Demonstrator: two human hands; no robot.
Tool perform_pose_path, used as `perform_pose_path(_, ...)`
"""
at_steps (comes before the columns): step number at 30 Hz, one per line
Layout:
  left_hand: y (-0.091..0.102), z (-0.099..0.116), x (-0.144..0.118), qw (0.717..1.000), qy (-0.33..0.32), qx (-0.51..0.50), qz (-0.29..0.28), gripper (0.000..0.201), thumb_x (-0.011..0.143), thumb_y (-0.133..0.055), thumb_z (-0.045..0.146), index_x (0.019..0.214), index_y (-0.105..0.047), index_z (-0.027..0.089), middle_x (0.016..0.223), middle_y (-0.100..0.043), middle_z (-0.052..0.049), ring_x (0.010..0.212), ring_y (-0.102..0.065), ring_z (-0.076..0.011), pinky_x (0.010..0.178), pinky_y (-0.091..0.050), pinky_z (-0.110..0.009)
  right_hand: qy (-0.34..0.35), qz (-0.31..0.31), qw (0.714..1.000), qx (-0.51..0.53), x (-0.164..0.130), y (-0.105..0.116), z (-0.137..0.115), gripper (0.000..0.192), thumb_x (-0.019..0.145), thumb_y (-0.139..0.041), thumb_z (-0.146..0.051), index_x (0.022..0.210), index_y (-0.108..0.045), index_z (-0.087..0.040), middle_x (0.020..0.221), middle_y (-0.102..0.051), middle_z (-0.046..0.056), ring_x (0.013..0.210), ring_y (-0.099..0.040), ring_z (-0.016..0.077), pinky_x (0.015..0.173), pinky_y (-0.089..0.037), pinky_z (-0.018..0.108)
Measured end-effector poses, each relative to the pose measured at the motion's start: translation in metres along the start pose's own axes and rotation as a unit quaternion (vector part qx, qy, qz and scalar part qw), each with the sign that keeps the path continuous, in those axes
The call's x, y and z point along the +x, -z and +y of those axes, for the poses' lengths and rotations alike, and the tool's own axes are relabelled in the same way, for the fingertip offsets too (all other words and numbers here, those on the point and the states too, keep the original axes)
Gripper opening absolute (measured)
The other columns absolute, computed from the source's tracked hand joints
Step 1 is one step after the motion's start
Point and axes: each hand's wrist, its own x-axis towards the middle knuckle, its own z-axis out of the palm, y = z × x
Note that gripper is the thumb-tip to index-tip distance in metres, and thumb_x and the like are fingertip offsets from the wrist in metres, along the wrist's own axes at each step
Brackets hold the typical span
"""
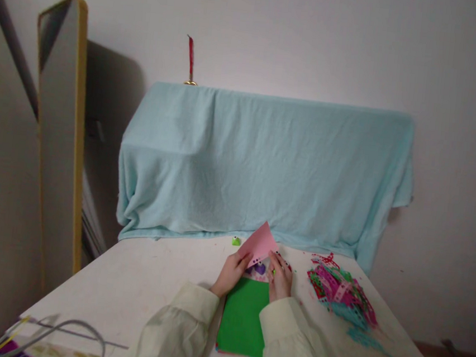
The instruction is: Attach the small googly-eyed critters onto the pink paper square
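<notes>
A pink sheet (260,242) with small dark spots or holes along its lower edge is held up, tilted, above the table. My left hand (231,272) is closed, pinching the sheet's left side between thumb and fingers. At the sheet's right corner, the fingers of my right hand (280,277) are closed on it; a bit of green shows by them, too small to name. Purple pieces (258,268) lie just behind the hands, partly hidden. Beneath both hands is a stack of coloured sheets with a green sheet (244,316) on top.
To the right is a heap of punched coloured strips (342,292), magenta, red, green and blue. A small green piece (236,240) with an eye-like spot sits at the back. A grey cable (76,323) loops at front left. Behind the white table (161,272) hangs a light-blue cloth (264,164).
</notes>
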Motion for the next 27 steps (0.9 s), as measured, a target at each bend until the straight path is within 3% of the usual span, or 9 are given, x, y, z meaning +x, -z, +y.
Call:
perform_pose_path(12, -0.004, -0.01, 0.001, 0.999, 0.009, -0.008, 0.04, 0.042, 0.09, -0.038, 0.045, 0.069, -0.057, 0.014, 0.064, -0.057, -0.001, 0.061, -0.047, -0.0132, 0.058, -0.033, -0.022, -0.066, -0.027, 0.995, 0.064, 0.009, 0.006, 0.004, 0.028, 0.066, -0.07, -0.038, 0.083, -0.061, -0.016, 0.051, -0.043, -0.009, 0.032, -0.027, 0.0025, 0.031, -0.018, 0.018)
perform_pose_path(15, -0.002, -0.016, 0.002, 0.997, 0.037, 0.007, 0.071, 0.047, 0.09, -0.038, 0.047, 0.061, -0.054, 0.014, 0.056, -0.052, 0.0, 0.056, -0.046, -0.0123, 0.054, -0.031, -0.022, -0.076, -0.072, 0.99, 0.092, 0.008, 0.001, 0.003, 0.031, 0.059, -0.072, -0.023, 0.088, -0.064, -0.017, 0.061, -0.053, -0.005, 0.039, -0.039, 0.0041, 0.035, -0.027, 0.018)
perform_pose_path(19, -0.002, -0.021, 0.003, 0.994, 0.061, 0.008, 0.089, 0.049, 0.09, -0.037, 0.049, 0.058, -0.052, 0.015, 0.051, -0.051, 0.0, 0.052, -0.045, -0.0118, 0.053, -0.03, -0.022, -0.095, -0.105, 0.984, 0.108, 0.003, -0.007, 0.004, 0.035, 0.053, -0.073, -0.012, 0.086, -0.065, -0.019, 0.077, -0.062, 0.0, 0.059, -0.057, 0.0106, 0.052, -0.045, 0.022)
perform_pose_path(23, -0.004, -0.02, 0.004, 0.995, 0.046, -0.015, 0.089, 0.046, 0.09, -0.037, 0.048, 0.064, -0.056, 0.015, 0.055, -0.054, -0.001, 0.056, -0.048, -0.0129, 0.055, -0.034, -0.022, -0.103, -0.116, 0.983, 0.096, -0.002, -0.009, 0.006, 0.037, 0.057, -0.077, -0.018, 0.091, -0.062, -0.02, 0.088, -0.067, 0.004, 0.075, -0.064, 0.0159, 0.066, -0.051, 0.027)
perform_pose_path(27, -0.006, -0.018, 0.006, 0.995, 0.026, -0.024, 0.089, 0.044, 0.089, -0.038, 0.049, 0.07, -0.058, 0.014, 0.064, -0.059, -0.002, 0.061, -0.05, -0.0139, 0.06, -0.036, -0.023, -0.099, -0.115, 0.987, 0.05, -0.007, -0.009, 0.006, 0.038, 0.065, -0.076, -0.036, 0.094, -0.058, -0.018, 0.074, -0.068, 0.005, 0.067, -0.066, 0.0178, 0.06, -0.052, 0.027)
